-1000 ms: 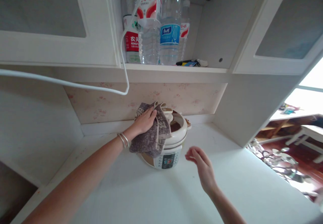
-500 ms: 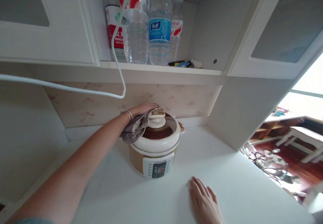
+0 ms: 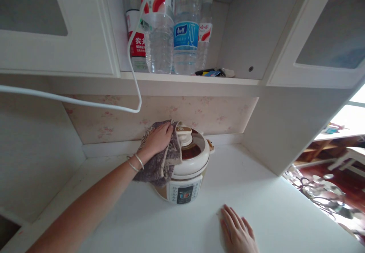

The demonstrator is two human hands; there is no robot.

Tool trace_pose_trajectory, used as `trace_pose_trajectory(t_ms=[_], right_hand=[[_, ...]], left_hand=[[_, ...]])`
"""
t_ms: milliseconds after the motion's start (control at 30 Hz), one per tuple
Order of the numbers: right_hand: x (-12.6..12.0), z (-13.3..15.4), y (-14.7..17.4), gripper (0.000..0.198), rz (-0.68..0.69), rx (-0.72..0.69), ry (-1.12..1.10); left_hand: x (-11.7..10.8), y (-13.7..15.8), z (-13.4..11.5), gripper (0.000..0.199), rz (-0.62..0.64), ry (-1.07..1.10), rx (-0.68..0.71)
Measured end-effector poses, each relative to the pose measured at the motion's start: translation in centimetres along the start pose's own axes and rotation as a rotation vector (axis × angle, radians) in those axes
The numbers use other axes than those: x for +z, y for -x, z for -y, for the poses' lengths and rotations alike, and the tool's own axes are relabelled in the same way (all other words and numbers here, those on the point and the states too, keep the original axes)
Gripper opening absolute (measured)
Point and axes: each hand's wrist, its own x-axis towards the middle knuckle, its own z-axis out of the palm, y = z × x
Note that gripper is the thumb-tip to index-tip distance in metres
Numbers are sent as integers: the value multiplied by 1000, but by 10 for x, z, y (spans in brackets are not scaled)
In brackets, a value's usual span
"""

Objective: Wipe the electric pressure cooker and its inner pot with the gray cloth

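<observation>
My left hand (image 3: 158,139) is covering the cloth (image 3: 168,160) on the left of the cooker (image 3: 191,165), grip unclear; my right hand (image 3: 238,228) is resting flat, apparently empty, on the worktop (image 3: 137,219). I'm fearing one-sided pressure could skid the cooker.

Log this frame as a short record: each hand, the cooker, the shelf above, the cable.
left hand: on a dark patterned cloth over the cooker's left side
right hand: palm down on the white counter, apart from the cooker
cooker: lid on, control panel facing the camera
shelf: at least four plastic bottles
cable: white, in front of the shelf
</observation>
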Motion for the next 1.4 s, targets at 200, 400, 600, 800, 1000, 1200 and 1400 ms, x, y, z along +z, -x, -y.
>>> trace_pose_trajectory(t_ms=[200, 400, 600, 800, 1000, 1200, 1400], right_hand=[[13, -8, 0, 47, -6, -28, -23], [3, 1, 2, 45, -19, -19, -36], [-16, 8, 3, 47, 6, 20, -76], [-31, 11, 2, 46, 23, 48, -120], [-31, 14, 5, 50, 54, 35, -109], [-18, 13, 7, 51, 29, 23, -68], [-17, 14, 6, 48, -20, 7, -52]], left_hand=[[11, 85, -52, 58, -157, -348, 241], [31, 70, -93, 51, -17, -376, 542], [56, 1, -126, 44, 296, -393, 507], [57, 16, -128, 33, 208, -375, 621], [19, 53, -89, 36, 134, -264, 815], [-18, 58, -5, 39, 93, -45, 611], [-16, 21, 50, 40, -129, 201, 70]])
